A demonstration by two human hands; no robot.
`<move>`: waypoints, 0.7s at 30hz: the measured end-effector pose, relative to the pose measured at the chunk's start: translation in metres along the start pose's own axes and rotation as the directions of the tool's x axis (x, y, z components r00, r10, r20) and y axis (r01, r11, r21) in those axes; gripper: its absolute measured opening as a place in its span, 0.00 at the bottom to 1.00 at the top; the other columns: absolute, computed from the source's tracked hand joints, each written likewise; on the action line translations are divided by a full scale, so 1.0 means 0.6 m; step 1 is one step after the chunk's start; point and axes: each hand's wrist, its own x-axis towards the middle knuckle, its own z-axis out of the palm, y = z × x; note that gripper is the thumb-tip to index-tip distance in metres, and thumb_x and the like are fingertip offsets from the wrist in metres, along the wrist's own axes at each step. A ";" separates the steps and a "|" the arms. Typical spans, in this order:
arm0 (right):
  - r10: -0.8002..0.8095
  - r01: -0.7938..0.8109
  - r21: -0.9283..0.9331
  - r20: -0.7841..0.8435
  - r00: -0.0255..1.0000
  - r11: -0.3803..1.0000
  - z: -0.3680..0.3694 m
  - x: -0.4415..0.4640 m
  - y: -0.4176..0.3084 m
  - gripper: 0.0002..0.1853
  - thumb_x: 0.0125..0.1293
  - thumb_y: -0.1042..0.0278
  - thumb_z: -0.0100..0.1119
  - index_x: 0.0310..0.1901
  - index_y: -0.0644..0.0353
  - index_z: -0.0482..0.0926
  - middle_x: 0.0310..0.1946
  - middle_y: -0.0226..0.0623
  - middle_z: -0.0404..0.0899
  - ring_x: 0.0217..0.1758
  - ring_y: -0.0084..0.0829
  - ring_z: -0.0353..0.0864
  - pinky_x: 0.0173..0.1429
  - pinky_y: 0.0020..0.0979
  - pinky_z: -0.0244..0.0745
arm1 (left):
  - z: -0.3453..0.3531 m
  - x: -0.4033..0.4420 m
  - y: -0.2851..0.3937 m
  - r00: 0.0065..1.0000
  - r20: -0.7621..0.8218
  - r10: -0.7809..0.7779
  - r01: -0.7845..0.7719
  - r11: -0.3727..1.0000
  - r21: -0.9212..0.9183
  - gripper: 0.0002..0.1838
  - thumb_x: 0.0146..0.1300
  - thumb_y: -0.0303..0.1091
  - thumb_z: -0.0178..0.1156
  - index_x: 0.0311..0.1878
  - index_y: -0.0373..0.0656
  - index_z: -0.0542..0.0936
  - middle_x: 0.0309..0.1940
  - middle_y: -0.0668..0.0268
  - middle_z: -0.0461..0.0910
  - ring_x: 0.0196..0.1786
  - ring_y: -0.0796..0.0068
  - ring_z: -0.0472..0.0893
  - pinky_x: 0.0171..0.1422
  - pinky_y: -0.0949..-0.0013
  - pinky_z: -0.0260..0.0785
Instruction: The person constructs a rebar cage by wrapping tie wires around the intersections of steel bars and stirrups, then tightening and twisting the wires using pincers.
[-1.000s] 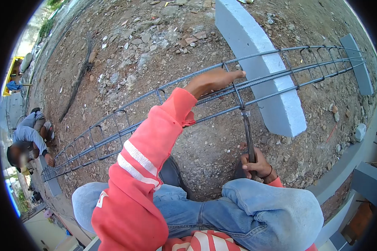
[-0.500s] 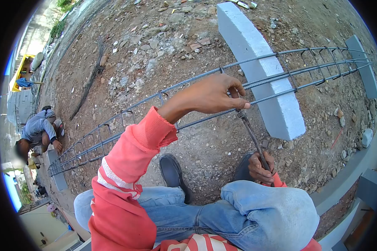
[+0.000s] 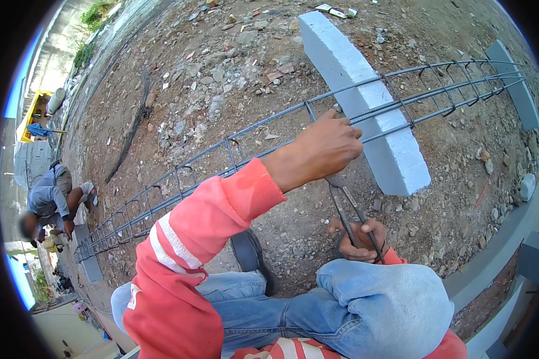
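A long rebar cage (image 3: 259,127) of ridged bars and bent stirrups runs diagonally across the view. My left hand (image 3: 329,145) is on its bars near one stirrup, with the fingers curled in; whether they pinch a bar or something smaller is hidden. Below the cage my right hand (image 3: 362,239) holds the long handles of dark metal pincers (image 3: 347,206). The handles are spread, and the jaws point up toward the cage just under my left hand. Right of my left hand, the cage lies across a grey block (image 3: 374,107).
Another person (image 3: 53,200) crouches at the cage's far left end, beside a grey support (image 3: 88,266). A second grey support (image 3: 518,90) is under the right end. Stony ground lies around, with a pale stone (image 3: 527,186) at the right.
The pincers' handles have spread apart, and their jaws have come down a little from the lower bar. My left hand has shifted and its fingers have curled in. The other person's arms have moved.
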 end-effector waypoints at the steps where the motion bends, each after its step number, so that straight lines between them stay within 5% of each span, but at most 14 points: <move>1: 0.037 -0.038 -0.029 -0.002 0.999 0.999 -0.003 0.004 0.002 0.40 0.70 0.50 0.50 0.78 0.64 0.54 0.25 0.43 0.75 0.15 0.26 0.75 0.20 0.26 0.75 | 0.013 0.014 -0.016 0.998 0.031 0.063 -0.062 0.998 -0.034 0.08 0.56 0.34 0.65 0.31 0.38 0.84 0.27 0.53 0.82 0.34 0.46 0.84 0.38 0.51 0.76; 2: 0.039 -0.039 -0.034 -0.003 0.999 0.999 0.002 0.001 -0.002 0.40 0.70 0.50 0.50 0.78 0.64 0.54 0.25 0.43 0.75 0.15 0.26 0.75 0.20 0.26 0.75 | 0.026 0.023 -0.031 0.990 0.058 0.131 -0.127 0.990 -0.068 0.06 0.53 0.32 0.65 0.28 0.39 0.83 0.26 0.54 0.81 0.34 0.47 0.82 0.37 0.52 0.75; 3: 0.015 -0.106 -0.374 -0.239 0.971 0.921 0.021 0.000 -0.010 0.40 0.70 0.54 0.50 0.79 0.64 0.53 0.29 0.44 0.77 0.19 0.28 0.78 0.26 0.29 0.78 | 0.009 0.038 -0.034 0.990 0.054 0.134 -0.131 0.989 -0.063 0.06 0.53 0.32 0.65 0.28 0.39 0.83 0.26 0.54 0.81 0.34 0.47 0.82 0.37 0.52 0.75; 4: -0.089 -0.243 -0.641 -0.440 0.894 0.728 0.046 0.002 -0.022 0.41 0.70 0.57 0.51 0.80 0.63 0.51 0.34 0.45 0.80 0.23 0.30 0.81 0.33 0.31 0.82 | -0.023 0.058 -0.032 0.952 0.300 0.060 -0.034 0.995 -0.090 0.05 0.51 0.30 0.64 0.26 0.39 0.82 0.26 0.55 0.79 0.34 0.48 0.82 0.37 0.52 0.75; 5: -0.154 -0.488 -0.737 -0.612 0.776 0.468 0.080 0.002 -0.037 0.44 0.66 0.65 0.49 0.82 0.61 0.44 0.49 0.47 0.80 0.42 0.35 0.85 0.55 0.37 0.81 | -0.047 0.072 -0.029 0.849 0.529 -0.011 0.070 0.993 -0.091 0.04 0.49 0.29 0.63 0.23 0.39 0.81 0.26 0.55 0.78 0.34 0.49 0.81 0.38 0.52 0.75; 6: -0.152 -0.488 -0.736 -0.612 0.776 0.468 0.077 -0.002 -0.036 0.44 0.66 0.65 0.49 0.82 0.61 0.44 0.49 0.47 0.80 0.42 0.35 0.85 0.55 0.37 0.81 | -0.058 0.071 -0.028 0.848 0.530 -0.011 0.071 0.993 -0.092 0.04 0.49 0.29 0.63 0.23 0.39 0.81 0.26 0.55 0.78 0.34 0.49 0.81 0.38 0.52 0.75; 8: -0.549 -0.482 -0.864 -0.336 0.766 -0.144 0.068 -0.009 -0.025 0.45 0.65 0.70 0.48 0.83 0.59 0.43 0.57 0.47 0.76 0.54 0.37 0.82 0.63 0.38 0.77 | -0.087 0.054 -0.034 0.964 0.255 -0.081 0.087 0.996 -0.011 0.04 0.48 0.27 0.60 0.21 0.38 0.80 0.26 0.55 0.79 0.32 0.49 0.81 0.36 0.52 0.73; 9: -0.479 -0.478 -0.877 -0.400 0.782 -0.048 0.087 -0.006 -0.032 0.47 0.63 0.73 0.49 0.84 0.58 0.41 0.61 0.47 0.73 0.61 0.38 0.77 0.69 0.39 0.72 | -0.112 0.049 -0.032 0.972 0.200 -0.120 0.106 0.991 0.077 0.05 0.49 0.27 0.60 0.21 0.37 0.80 0.25 0.55 0.79 0.31 0.49 0.81 0.36 0.52 0.73; 12: -0.361 -0.367 -0.914 -0.406 0.839 0.173 0.124 0.010 -0.038 0.46 0.64 0.70 0.51 0.81 0.67 0.43 0.61 0.56 0.75 0.61 0.47 0.78 0.70 0.43 0.71 | -0.164 0.001 -0.071 0.961 0.059 -0.271 0.254 0.944 0.210 0.07 0.55 0.29 0.61 0.25 0.36 0.82 0.24 0.56 0.80 0.30 0.54 0.81 0.34 0.54 0.72; 13: -0.347 -0.366 -0.915 -0.404 0.847 0.171 0.145 0.021 -0.044 0.46 0.64 0.70 0.51 0.81 0.67 0.43 0.61 0.56 0.75 0.61 0.47 0.78 0.70 0.43 0.71 | -0.183 -0.013 -0.081 0.927 -0.032 -0.374 0.370 0.893 0.257 0.08 0.59 0.30 0.62 0.28 0.36 0.84 0.24 0.57 0.80 0.28 0.59 0.81 0.33 0.57 0.70; 14: -0.421 -0.366 -0.924 -0.290 0.859 -0.109 0.172 0.037 -0.055 0.43 0.63 0.73 0.51 0.80 0.68 0.48 0.61 0.57 0.74 0.62 0.49 0.78 0.70 0.42 0.71 | -0.199 -0.029 -0.086 0.919 -0.037 -0.392 0.387 0.881 0.272 0.08 0.59 0.30 0.62 0.28 0.36 0.84 0.24 0.57 0.80 0.28 0.59 0.81 0.33 0.57 0.70; 16: -0.535 -0.410 -0.751 -0.090 0.840 -0.518 0.216 0.071 -0.081 0.39 0.60 0.79 0.49 0.76 0.70 0.57 0.59 0.59 0.74 0.61 0.55 0.77 0.68 0.43 0.72 | -0.242 -0.065 -0.078 0.706 0.059 -0.706 0.704 0.691 -0.162 0.12 0.66 0.37 0.67 0.37 0.35 0.88 0.24 0.63 0.81 0.26 0.73 0.77 0.32 0.63 0.67; 17: -0.597 -0.470 -0.617 -0.001 0.802 -0.631 0.229 0.082 -0.101 0.37 0.59 0.82 0.49 0.74 0.70 0.61 0.56 0.59 0.74 0.60 0.58 0.77 0.66 0.44 0.73 | -0.243 -0.089 -0.094 0.651 0.131 -0.748 0.755 0.619 -0.217 0.15 0.68 0.42 0.70 0.43 0.36 0.89 0.24 0.68 0.81 0.27 0.81 0.72 0.31 0.68 0.64; 21: -0.722 -0.712 -0.121 0.165 0.672 -0.691 0.219 0.088 -0.216 0.34 0.58 0.84 0.51 0.70 0.65 0.66 0.48 0.54 0.72 0.49 0.57 0.76 0.53 0.52 0.73 | -0.267 -0.145 -0.057 0.551 0.202 -0.809 0.810 0.462 -0.360 0.14 0.71 0.40 0.67 0.43 0.36 0.89 0.25 0.69 0.81 0.27 0.82 0.73 0.31 0.70 0.64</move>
